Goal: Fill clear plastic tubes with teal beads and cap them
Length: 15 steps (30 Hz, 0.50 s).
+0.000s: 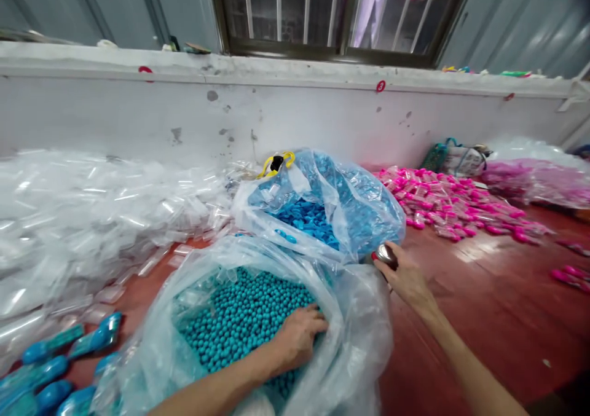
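A large clear plastic bag (354, 342) lies open, full of small teal beads (244, 311). My left hand (299, 336) is inside it at the right side, over the beads and by the inner plastic, its fingers curled; what they hold, if anything, is hidden. Right of the bag, my right hand (403, 274) grips a shiny rounded metal scoop (386, 256). Behind stands another clear bag (369, 213) with blue plastic pieces (308, 219) in it, and its edge is close to the metal object.
Clear plastic containers (101, 219) are heaped at the left, with blue-capped ones (50, 373) at the lower left. Pink-capped containers (452, 201) lie at the right on the red surface (452, 281). Yellow-handled scissors (276, 163) rest on the rear bag. Behind is a white wall (299, 115).
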Tool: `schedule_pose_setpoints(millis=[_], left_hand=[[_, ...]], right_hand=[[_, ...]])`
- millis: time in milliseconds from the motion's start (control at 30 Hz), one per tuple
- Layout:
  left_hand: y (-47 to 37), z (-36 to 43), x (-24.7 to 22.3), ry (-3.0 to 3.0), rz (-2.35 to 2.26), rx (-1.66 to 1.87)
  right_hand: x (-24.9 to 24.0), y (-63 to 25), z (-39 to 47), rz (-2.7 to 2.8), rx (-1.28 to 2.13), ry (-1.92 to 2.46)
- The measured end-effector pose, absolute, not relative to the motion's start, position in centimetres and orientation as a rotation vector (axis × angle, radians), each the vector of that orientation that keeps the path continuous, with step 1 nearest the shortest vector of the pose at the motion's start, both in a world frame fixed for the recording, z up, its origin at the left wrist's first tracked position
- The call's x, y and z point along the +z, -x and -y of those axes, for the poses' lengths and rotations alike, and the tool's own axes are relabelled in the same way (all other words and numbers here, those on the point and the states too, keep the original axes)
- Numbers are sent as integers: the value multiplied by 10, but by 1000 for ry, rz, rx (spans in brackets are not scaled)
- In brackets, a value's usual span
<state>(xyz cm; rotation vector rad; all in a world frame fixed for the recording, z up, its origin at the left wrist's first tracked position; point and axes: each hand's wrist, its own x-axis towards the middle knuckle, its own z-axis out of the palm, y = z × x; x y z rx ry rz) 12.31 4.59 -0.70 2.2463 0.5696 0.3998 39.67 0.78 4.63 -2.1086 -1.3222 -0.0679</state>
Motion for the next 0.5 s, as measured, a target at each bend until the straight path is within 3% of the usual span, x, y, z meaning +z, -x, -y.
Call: schedule_pose_setpoints(millis=[200, 400, 500], left_hand=[[-104, -71, -24, -2710, -947, 335], [-129, -68, -10, -2753, -343, 243], [-148, -72, -16, -2734, -351, 294]], right_hand=[[50, -406, 0, 1195, -98, 1975], [45, -428, 2, 1031, -145, 1902], [40, -432, 2, 1000, -156, 1880]])
